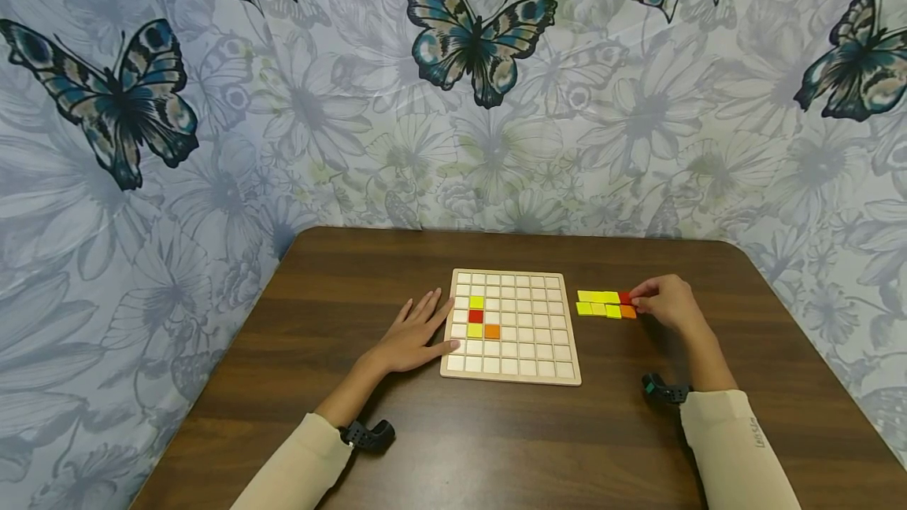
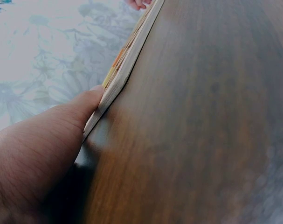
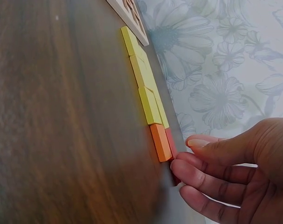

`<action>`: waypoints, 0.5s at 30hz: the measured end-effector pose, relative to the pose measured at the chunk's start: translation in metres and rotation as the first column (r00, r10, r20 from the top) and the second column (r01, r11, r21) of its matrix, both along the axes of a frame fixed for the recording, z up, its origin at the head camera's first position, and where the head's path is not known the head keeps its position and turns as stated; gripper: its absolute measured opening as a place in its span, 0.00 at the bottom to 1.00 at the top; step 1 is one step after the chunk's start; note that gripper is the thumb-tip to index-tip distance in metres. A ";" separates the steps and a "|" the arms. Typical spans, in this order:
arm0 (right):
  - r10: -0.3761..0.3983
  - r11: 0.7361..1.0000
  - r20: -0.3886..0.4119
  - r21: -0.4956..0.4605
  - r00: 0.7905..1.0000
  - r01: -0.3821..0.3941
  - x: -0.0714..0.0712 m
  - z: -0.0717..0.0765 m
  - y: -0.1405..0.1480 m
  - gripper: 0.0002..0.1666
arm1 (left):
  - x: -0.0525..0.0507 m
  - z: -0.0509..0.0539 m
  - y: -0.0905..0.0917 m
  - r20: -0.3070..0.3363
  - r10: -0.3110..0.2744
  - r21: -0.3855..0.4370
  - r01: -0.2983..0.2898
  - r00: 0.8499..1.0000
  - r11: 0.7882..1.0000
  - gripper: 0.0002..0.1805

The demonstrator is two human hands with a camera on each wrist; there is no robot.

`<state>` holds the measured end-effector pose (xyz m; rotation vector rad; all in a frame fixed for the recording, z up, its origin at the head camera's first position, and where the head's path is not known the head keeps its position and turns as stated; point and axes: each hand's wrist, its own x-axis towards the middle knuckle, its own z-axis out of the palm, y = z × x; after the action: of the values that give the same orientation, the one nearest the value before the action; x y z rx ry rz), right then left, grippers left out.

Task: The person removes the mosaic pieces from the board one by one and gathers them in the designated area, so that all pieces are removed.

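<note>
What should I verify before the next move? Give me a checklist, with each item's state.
1. Board flat on the table: ok.
2. Left hand at the board: ok, its thumb touches the left edge.
3. Placed tiles within their cells: ok. Upper yellow tile, red tile and lower yellow tile share a column; the orange tile is right of the lower yellow.
4. Loose tiles to the board's right, in two rows: ok.
5. Right hand firmly gripping a tile: cannot tell; its fingertips hide the rows' red end.
6. Right hand over the board: not ok, it is at the loose tiles.
</note>
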<state>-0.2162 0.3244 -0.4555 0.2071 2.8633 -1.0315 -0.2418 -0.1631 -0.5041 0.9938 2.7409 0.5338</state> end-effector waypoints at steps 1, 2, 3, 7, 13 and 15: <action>-0.003 1.000 -0.004 -0.002 1.000 0.003 0.000 0.000 0.000 0.10 | 0.000 0.000 0.000 0.000 -0.001 0.000 0.001 1.000 1.000 0.47; 0.000 1.000 -0.010 -0.004 1.000 0.000 0.000 0.001 -0.001 0.10 | 0.000 0.000 0.000 0.001 -0.001 0.000 0.001 1.000 1.000 0.47; -0.002 1.000 -0.014 -0.008 1.000 0.001 0.001 0.001 -0.002 0.10 | 0.000 0.000 0.000 0.001 -0.001 -0.002 0.001 1.000 1.000 0.47; 0.003 0.999 -0.038 -0.041 0.999 -0.004 0.001 0.004 -0.006 0.10 | -0.001 0.000 -0.001 -0.002 -0.005 -0.005 0.005 1.000 1.000 0.47; 0.034 0.999 -0.089 -0.030 0.995 -0.037 0.000 0.007 -0.014 0.12 | -0.001 -0.001 -0.001 -0.004 -0.005 -0.005 0.005 1.000 1.000 0.47; 0.045 0.998 -0.104 -0.029 0.994 -0.048 0.000 0.009 -0.019 0.12 | -0.001 -0.003 -0.001 -0.003 -0.005 0.002 0.005 1.000 1.000 0.47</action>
<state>-0.2164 0.3057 -0.4468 0.0861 2.9260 -1.1087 -0.2428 -0.1640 -0.5066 1.0021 2.7407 0.5352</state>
